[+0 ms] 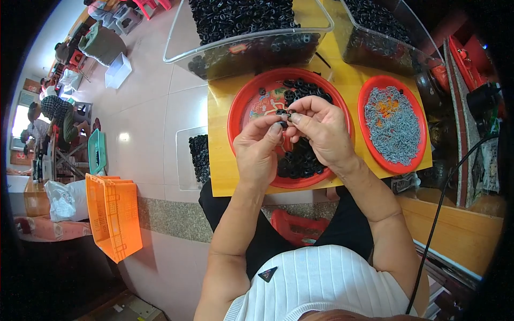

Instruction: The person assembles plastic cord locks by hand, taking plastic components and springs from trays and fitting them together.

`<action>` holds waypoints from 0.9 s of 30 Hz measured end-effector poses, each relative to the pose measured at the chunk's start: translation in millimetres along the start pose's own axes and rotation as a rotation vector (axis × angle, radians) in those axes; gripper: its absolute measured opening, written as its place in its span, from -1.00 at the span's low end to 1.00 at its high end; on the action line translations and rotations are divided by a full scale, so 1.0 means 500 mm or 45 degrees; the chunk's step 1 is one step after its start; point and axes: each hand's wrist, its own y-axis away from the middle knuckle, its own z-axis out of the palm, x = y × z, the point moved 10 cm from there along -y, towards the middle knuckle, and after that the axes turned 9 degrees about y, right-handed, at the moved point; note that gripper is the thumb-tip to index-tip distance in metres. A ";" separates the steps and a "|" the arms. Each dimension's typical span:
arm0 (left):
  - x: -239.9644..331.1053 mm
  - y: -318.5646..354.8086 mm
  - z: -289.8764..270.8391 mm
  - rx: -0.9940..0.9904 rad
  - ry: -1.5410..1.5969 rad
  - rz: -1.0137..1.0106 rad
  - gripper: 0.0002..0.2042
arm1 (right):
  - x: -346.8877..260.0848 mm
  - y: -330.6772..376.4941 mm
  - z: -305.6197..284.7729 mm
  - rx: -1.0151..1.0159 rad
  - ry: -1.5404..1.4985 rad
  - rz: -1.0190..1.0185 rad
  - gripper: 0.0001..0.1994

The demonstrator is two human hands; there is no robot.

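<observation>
Over the round red tray [232,117], my left hand [257,152] pinches a small black piece [281,112] between thumb and finger. My right hand [326,136] pinches at it too; whether a second, smaller part sits between those fingertips I can't tell. With both hands on it, I judge this one unfinished.

Below my hands, loose black pieces [292,166] heap along the tray's near and right sides, so this batch looks far from used up to me. Just right of the tray, an oval red dish [362,125] is full of small grey parts [393,139] with some orange bits, plenty left. To the tray's left and lower, a clear box [182,160] holds more black ones. Beyond the tray stand a large clear bin [214,59] and, farther right, a second clear bin [369,53], both well stocked with black pieces; whether finished or waiting, I can't tell.
</observation>
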 end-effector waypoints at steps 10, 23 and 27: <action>0.011 0.003 0.014 -0.096 -0.178 -0.035 -0.80 | 0.001 0.000 0.001 -0.008 -0.050 0.017 -0.86; -0.011 -0.004 0.006 -0.081 0.125 -0.304 -0.79 | -0.004 -0.005 -0.002 -0.116 -0.066 0.077 -0.91; -0.011 -0.004 0.000 -0.069 0.079 -0.298 -0.78 | -0.003 -0.008 -0.010 -0.071 -0.041 0.097 -0.92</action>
